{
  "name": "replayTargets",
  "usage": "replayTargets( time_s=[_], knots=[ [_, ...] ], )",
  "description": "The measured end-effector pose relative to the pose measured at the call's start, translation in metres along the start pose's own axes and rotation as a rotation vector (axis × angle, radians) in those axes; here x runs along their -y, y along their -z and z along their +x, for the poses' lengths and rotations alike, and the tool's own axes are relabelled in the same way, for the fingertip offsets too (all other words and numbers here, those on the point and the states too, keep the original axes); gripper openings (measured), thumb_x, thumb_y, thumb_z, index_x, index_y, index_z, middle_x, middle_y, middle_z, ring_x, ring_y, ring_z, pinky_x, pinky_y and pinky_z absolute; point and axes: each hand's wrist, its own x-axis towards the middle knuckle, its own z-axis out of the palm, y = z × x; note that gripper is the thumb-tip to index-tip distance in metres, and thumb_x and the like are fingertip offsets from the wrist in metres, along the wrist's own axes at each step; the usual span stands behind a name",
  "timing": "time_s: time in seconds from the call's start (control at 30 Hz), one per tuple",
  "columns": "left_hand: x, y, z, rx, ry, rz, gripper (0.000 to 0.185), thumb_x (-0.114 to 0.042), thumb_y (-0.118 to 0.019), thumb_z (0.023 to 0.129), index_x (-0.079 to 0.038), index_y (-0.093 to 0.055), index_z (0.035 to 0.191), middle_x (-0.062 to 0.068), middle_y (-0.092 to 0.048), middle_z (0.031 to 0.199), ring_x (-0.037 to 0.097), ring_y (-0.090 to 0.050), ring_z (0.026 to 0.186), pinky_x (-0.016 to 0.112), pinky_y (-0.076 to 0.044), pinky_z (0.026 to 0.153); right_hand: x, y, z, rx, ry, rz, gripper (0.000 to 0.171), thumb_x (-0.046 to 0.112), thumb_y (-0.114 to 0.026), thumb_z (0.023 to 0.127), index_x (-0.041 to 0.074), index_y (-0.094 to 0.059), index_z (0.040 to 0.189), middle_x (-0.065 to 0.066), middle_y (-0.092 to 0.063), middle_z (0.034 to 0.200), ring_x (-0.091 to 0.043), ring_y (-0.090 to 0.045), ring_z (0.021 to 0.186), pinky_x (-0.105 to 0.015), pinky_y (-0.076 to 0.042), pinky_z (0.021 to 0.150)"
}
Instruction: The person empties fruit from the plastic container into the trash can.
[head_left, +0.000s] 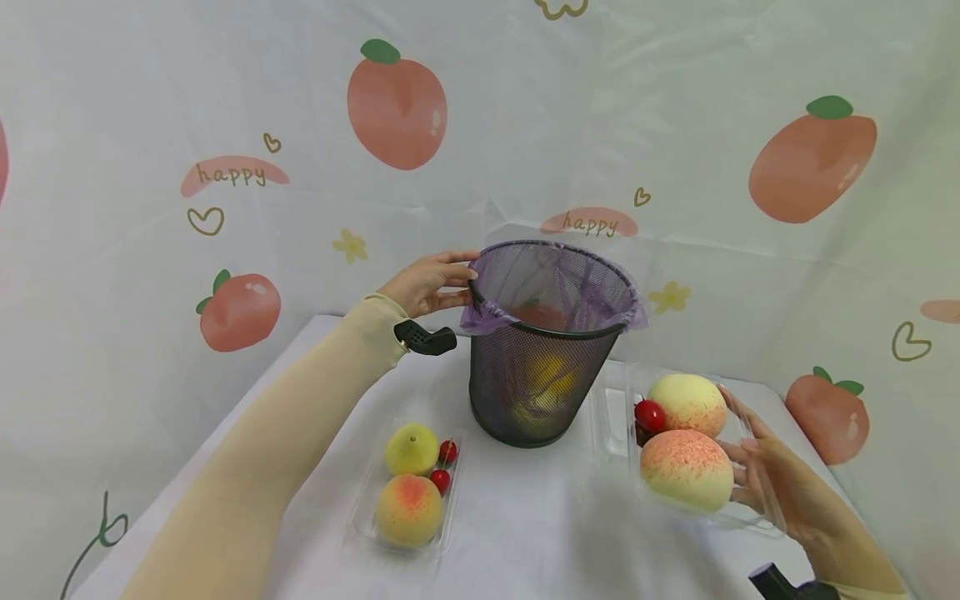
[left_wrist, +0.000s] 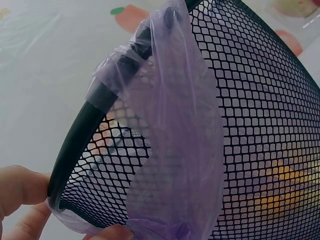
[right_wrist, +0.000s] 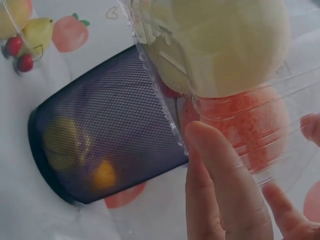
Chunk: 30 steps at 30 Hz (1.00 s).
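Observation:
My left hand [head_left: 429, 283] pinches the rim of a black mesh wastebasket [head_left: 517, 400] at its left side. A thin purple bag [left_wrist: 172, 125] lines the basket and folds over the rim. Yellow and orange shapes show dimly through the mesh low inside. My right hand [head_left: 772, 475] holds a clear plastic box [head_left: 765, 492] just right of the basket, fingers along its outer side. Inside the box are a pale yellow peach [head_left: 688, 402], a redder peach [head_left: 686, 469] and a red cherry [head_left: 649, 415] at their left.
Left of the basket, on the white table [head_left: 517, 533], lies another clear box [head_left: 363, 521]. It contains a yellow pear [head_left: 412, 450], a peach [head_left: 408, 510] and two cherries [head_left: 440, 481]. A printed curtain [head_left: 480, 192] hangs close behind the basket.

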Motion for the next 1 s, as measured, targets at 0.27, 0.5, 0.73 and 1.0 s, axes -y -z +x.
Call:
replayTargets(
  time_s=[0.27,0.5,0.73,1.0],
  knots=[
    [0.000,0.000,0.002,0.004,-0.002,0.001,0.048,-0.006,-0.060,0.095,-0.020,-0.052,0.140,0.006,-0.051,0.112,0.018,-0.055,0.097,0.035,-0.051,0.099,0.006,0.002,-0.002,0.002,0.043,-0.032,0.061,0.010,-0.005,0.102,0.039,-0.033,0.147,-0.015,-0.047,0.145,-0.038,-0.051,0.128,-0.050,-0.042,0.103],
    [0.000,0.000,0.001,0.004,0.000,0.004,0.048,-0.005,-0.060,0.095,-0.020,-0.052,0.140,0.006,-0.051,0.111,0.017,-0.056,0.096,0.035,-0.051,0.099,0.015,-0.002,0.001,0.031,0.084,-0.077,0.059,0.011,-0.005,0.102,0.037,-0.028,0.150,-0.017,-0.046,0.145,-0.038,-0.050,0.128,-0.048,-0.043,0.102],
    [0.000,0.001,0.001,0.004,0.001,0.006,0.048,-0.006,-0.060,0.094,-0.020,-0.052,0.140,0.006,-0.051,0.111,0.017,-0.056,0.094,0.034,-0.051,0.098,0.025,-0.004,0.005,0.029,0.084,-0.025,0.056,0.011,-0.011,0.103,0.037,-0.030,0.148,-0.021,-0.049,0.141,-0.037,-0.052,0.126,-0.047,-0.043,0.104],
    [0.001,0.000,0.000,0.009,0.000,0.003,0.048,-0.005,-0.060,0.094,-0.019,-0.052,0.140,0.006,-0.051,0.110,0.017,-0.056,0.093,0.028,-0.056,0.086,0.035,-0.007,0.010,0.045,0.094,-0.013,0.053,0.011,-0.013,0.103,0.036,-0.030,0.148,-0.020,-0.049,0.141,-0.036,-0.054,0.125,-0.044,-0.044,0.105]
  ],
)
